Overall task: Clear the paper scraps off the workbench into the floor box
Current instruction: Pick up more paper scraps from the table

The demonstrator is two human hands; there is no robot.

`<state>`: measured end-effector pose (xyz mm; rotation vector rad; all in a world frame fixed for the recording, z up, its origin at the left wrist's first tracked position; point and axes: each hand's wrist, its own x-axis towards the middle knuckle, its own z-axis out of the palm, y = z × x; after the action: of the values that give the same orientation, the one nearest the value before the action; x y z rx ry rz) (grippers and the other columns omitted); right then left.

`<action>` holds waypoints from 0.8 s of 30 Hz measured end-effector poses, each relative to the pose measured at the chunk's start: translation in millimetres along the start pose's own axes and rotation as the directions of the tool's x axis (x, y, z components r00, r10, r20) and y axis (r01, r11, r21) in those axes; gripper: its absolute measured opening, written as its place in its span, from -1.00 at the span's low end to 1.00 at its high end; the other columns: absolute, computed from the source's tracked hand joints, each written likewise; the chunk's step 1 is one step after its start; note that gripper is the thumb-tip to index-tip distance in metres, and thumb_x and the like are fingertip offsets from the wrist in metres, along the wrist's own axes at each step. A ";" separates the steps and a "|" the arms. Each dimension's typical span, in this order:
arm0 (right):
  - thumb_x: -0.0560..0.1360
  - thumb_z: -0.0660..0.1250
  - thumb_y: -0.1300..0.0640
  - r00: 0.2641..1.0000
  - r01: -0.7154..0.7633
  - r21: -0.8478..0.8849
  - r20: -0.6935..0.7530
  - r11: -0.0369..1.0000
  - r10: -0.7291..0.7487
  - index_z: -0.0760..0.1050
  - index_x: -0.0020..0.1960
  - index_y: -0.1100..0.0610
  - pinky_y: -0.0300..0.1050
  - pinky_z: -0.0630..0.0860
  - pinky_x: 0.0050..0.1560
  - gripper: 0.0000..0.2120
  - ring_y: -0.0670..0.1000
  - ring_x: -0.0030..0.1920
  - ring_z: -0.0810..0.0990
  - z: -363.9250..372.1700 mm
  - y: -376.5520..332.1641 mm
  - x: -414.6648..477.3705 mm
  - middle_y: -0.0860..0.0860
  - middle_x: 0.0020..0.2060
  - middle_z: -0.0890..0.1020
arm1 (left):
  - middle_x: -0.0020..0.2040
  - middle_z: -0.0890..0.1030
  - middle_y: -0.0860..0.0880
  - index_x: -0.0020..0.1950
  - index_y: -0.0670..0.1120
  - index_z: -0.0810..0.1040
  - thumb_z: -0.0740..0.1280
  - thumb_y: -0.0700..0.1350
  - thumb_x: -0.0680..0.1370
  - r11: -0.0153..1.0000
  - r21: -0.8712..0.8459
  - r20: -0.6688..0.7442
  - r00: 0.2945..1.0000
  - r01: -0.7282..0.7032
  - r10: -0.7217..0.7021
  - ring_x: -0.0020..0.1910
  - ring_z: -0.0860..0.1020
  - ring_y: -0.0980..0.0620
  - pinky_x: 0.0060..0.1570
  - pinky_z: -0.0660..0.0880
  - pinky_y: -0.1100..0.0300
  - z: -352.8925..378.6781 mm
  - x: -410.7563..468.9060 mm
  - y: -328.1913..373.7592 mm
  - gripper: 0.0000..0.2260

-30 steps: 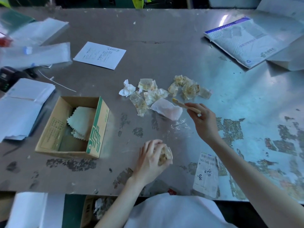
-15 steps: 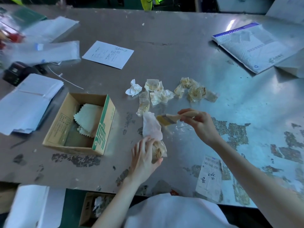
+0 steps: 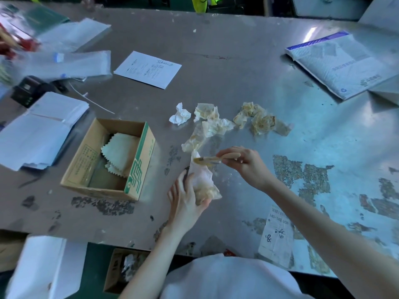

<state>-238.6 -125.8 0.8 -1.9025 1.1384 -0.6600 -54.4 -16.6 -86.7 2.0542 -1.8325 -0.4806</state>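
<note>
- My left hand [image 3: 184, 201] grips a soft, crumpled, yellow-stained paper wad [image 3: 204, 184]. The fingers lie along its left side and the thumb curls under it. The wad rests on the worn grey metal desk [image 3: 237, 61], near the front edge.
- My right hand [image 3: 244, 167] pinches the pale wooden handle of a small flat brush [image 3: 207, 160]. Its bristles are against the top of the wad.
- The loose scraps [image 3: 216, 126], thin crumpled white and yellowish papers, lie just beyond the brush. A second clump [image 3: 260, 123] sits to their right and one white ball [image 3: 179, 115] to their left.
- The floor box [image 3: 121, 270] is open brown cardboard. It stands below the desk's front edge, left of my body, with some crumpled paper in it.
- The green-printed carton [image 3: 138, 167] on the desk holds pale zigzag-edged squares. It is not the target.
- Handling, judged:
  - The scraps look almost weightless, limp and springy, so they should squash without harm but may unfold or flutter when released.
  - Whether the stains are tacky, I cannot tell.
- Where to hold, judged:
  - Gather pieces into one wad and close the whole hand round its middle, since pinching single corners would be slow.
  - The brush suits drawing stragglers toward the edge above the floor box.
</note>
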 end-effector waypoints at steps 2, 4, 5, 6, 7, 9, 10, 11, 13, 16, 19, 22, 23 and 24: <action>0.47 0.36 0.20 0.999 -0.027 0.061 0.024 0.998 0.026 0.65 -0.10 0.15 -0.27 0.37 -0.13 -0.90 -0.14 -0.12 0.55 -1.3 -2.2 -5.3 -0.11 -0.08 0.68 | 0.41 0.26 -0.13 0.43 -0.10 0.26 0.31 0.23 0.40 1.000 -0.014 -0.005 1.000 0.011 -0.011 0.35 0.28 -0.17 0.20 0.28 -0.11 0.1 -0.1 -0.5 -0.30; 0.47 0.37 0.27 0.998 -0.054 0.094 0.020 0.994 0.053 0.65 -0.14 0.21 -0.37 0.32 -0.22 -0.91 -0.21 -0.23 0.51 -3.8 -2.9 -7.8 -0.11 -0.09 0.67 | 0.39 0.29 -0.09 0.41 -0.08 0.29 0.32 0.20 0.40 1.000 -0.031 -0.013 1.000 0.005 -0.006 0.34 0.30 -0.13 0.18 0.28 -0.08 -0.4 0.2 0.1 -0.34; 0.47 0.37 0.28 0.998 -0.061 0.106 -0.012 0.992 0.063 0.65 -0.15 0.23 -0.39 0.31 -0.23 -0.91 -0.23 -0.26 0.51 -5.6 -3.3 -7.8 -0.10 -0.10 0.67 | 0.38 0.31 -0.07 0.39 -0.06 0.30 0.33 0.18 0.41 0.999 -0.035 -0.018 1.000 -0.004 0.004 0.33 0.31 -0.12 0.16 0.27 -0.05 -0.6 0.4 0.4 -0.38; 0.47 0.37 0.29 0.995 -0.065 0.120 -0.069 0.991 0.073 0.65 -0.14 0.23 -0.38 0.33 -0.22 -0.92 -0.24 -0.27 0.51 -8.2 -2.9 -6.4 -0.11 -0.11 0.66 | 0.38 0.32 -0.05 0.37 -0.03 0.31 0.33 0.16 0.41 0.999 -0.036 -0.020 1.000 -0.017 0.016 0.32 0.32 -0.10 0.15 0.25 -0.02 -0.5 0.2 0.7 -0.41; 0.47 0.37 0.28 0.987 -0.061 0.132 -0.140 0.989 0.080 0.65 -0.11 0.22 -0.34 0.37 -0.20 -0.92 -0.25 -0.25 0.53 -11.4 -3.3 -3.2 -0.14 -0.12 0.66 | 0.38 0.33 -0.04 0.35 0.00 0.32 0.33 0.15 0.42 0.999 -0.033 -0.015 1.000 -0.027 0.027 0.31 0.32 -0.09 0.13 0.23 0.01 -0.2 -0.1 0.9 -0.45; 0.48 0.37 0.23 0.956 -0.030 0.110 -0.287 0.994 0.060 0.65 -0.04 0.17 -0.22 0.47 -0.11 -0.89 -0.20 -0.16 0.58 -19.9 -3.4 10.2 -0.16 -0.12 0.65 | 0.37 0.34 -0.02 0.32 0.01 0.33 0.31 0.15 0.42 0.999 -0.020 0.002 0.999 -0.038 0.038 0.30 0.32 -0.08 0.11 0.18 0.04 0.5 -1.2 1.1 -0.48; 0.49 0.36 0.21 0.941 -0.012 0.073 -0.336 0.997 0.036 0.65 -0.01 0.15 -0.17 0.50 -0.07 -0.87 -0.11 -0.11 0.61 -24.9 -3.4 19.9 -0.12 -0.10 0.66 | 0.37 0.35 -0.02 0.32 0.00 0.34 0.32 0.14 0.42 0.999 -0.015 0.006 0.999 -0.036 0.037 0.29 0.33 -0.08 0.10 0.18 0.04 1.3 -1.6 1.0 -0.48; 0.48 0.36 0.20 0.931 -0.004 0.023 -0.365 1.000 0.012 0.65 0.02 0.14 -0.13 0.50 -0.05 -0.85 -0.02 -0.08 0.62 -30.3 -3.3 31.3 -0.05 -0.08 0.67 | 0.36 0.35 -0.02 0.32 0.00 0.35 0.34 0.13 0.41 0.999 -0.010 0.006 0.999 -0.033 0.033 0.29 0.33 -0.08 0.11 0.19 0.04 1.9 -2.1 1.1 -0.48; 0.48 0.35 0.20 0.925 -0.016 -0.094 -0.380 0.995 -0.021 0.64 0.07 0.11 -0.25 0.44 -0.10 -0.81 0.07 -0.13 0.59 -41.3 -2.2 55.8 0.06 -0.08 0.67 | 0.34 0.37 -0.02 0.29 -0.01 0.36 0.38 0.10 0.40 1.000 -0.007 -0.005 1.000 -0.031 0.031 0.26 0.35 -0.08 0.10 0.22 0.03 2.9 -3.1 0.9 -0.49; 0.49 0.33 0.20 0.946 -0.106 -0.232 -0.323 0.967 0.026 0.62 0.12 0.08 -0.24 0.26 -0.24 -0.77 0.00 -0.15 0.50 -48.8 9.4 87.4 0.09 -0.09 0.63 | 0.31 0.40 -0.02 0.27 -0.01 0.37 0.40 0.05 0.39 1.000 0.001 -0.020 0.999 -0.028 0.028 0.23 0.38 -0.09 0.08 0.25 0.00 3.0 -3.8 1.2 -0.51; 0.48 0.33 0.20 0.975 -0.138 -0.306 -0.209 0.942 0.075 0.62 0.11 0.08 -0.11 0.37 -0.14 -0.77 0.14 -0.08 0.56 -43.7 22.8 98.1 0.13 -0.09 0.63 | 0.31 0.40 -0.01 0.27 -0.01 0.39 0.40 0.04 0.39 1.000 0.010 -0.013 1.000 -0.022 0.022 0.24 0.38 -0.09 0.08 0.25 -0.01 2.3 -3.7 1.4 -0.51; 0.48 0.35 0.22 0.993 -0.061 -0.332 -0.111 0.941 0.025 0.64 0.07 0.12 -0.07 0.43 -0.14 -0.81 0.12 -0.18 0.54 -36.1 23.2 87.3 0.14 -0.14 0.63 | 0.32 0.39 0.01 0.29 0.01 0.39 0.41 0.04 0.39 1.000 0.005 -0.015 1.000 -0.014 0.014 0.24 0.36 -0.07 0.10 0.24 0.00 1.1 -2.8 0.5 -0.51; 0.48 0.35 0.23 0.996 -0.019 -0.330 -0.086 0.944 -0.010 0.64 0.05 0.14 -0.11 0.40 -0.16 -0.82 0.09 -0.21 0.51 -35.0 19.9 82.4 0.14 -0.16 0.63 | 0.32 0.39 0.01 0.29 0.01 0.39 0.41 0.04 0.39 1.000 0.003 -0.015 1.000 -0.011 0.011 0.24 0.35 -0.06 0.10 0.24 0.00 0.5 -2.8 0.3 -0.51; 0.48 0.35 0.23 0.997 0.026 -0.319 -0.061 0.947 -0.048 0.64 0.03 0.16 -0.13 0.36 -0.17 -0.84 0.06 -0.23 0.49 -34.4 16.4 78.1 0.12 -0.17 0.62 | 0.32 0.39 0.02 0.29 0.02 0.38 0.41 0.04 0.39 1.000 0.003 -0.014 1.000 -0.010 0.010 0.24 0.35 -0.06 0.10 0.24 0.00 0.0 -2.5 0.2 -0.50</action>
<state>-236.5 -212.4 8.0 -2.1909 1.3200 -0.5924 -54.9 -14.1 -86.5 2.0447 -1.8356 -0.4593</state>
